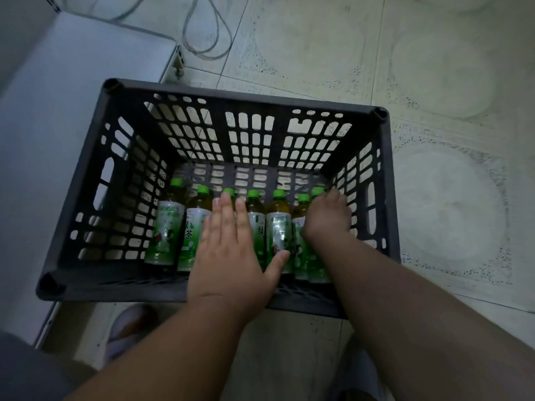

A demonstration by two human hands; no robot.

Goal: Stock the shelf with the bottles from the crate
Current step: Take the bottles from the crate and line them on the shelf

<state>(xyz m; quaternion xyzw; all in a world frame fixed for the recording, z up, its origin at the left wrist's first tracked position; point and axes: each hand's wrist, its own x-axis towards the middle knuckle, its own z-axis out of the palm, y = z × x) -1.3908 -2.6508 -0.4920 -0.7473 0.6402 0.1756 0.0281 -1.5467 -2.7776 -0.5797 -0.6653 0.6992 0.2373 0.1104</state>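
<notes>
- Reaching down into the dark crate, both hands are going for the green-capped bottles that lie in a row on its floor, in the lower middle of the frame.
- The left hand is flat, with straight fingers and the thumb out to the side. It lies over a bottle near the middle of the row and grips nothing yet.
- The right hand is at the right end of the row, fingers curled down over the last bottle there. It looks like it is grasping that one, but the fingers are hidden, so this is my guess.
- To do it well, I think each hand should wrap around one bottle's middle, not the cap, and lift straight up.
- The bottles lie tight side by side, so pulling one out slowly should keep the others from rolling.
- No shelf shows for sure; the pale flat thing at the upper left may be part of it.
</notes>
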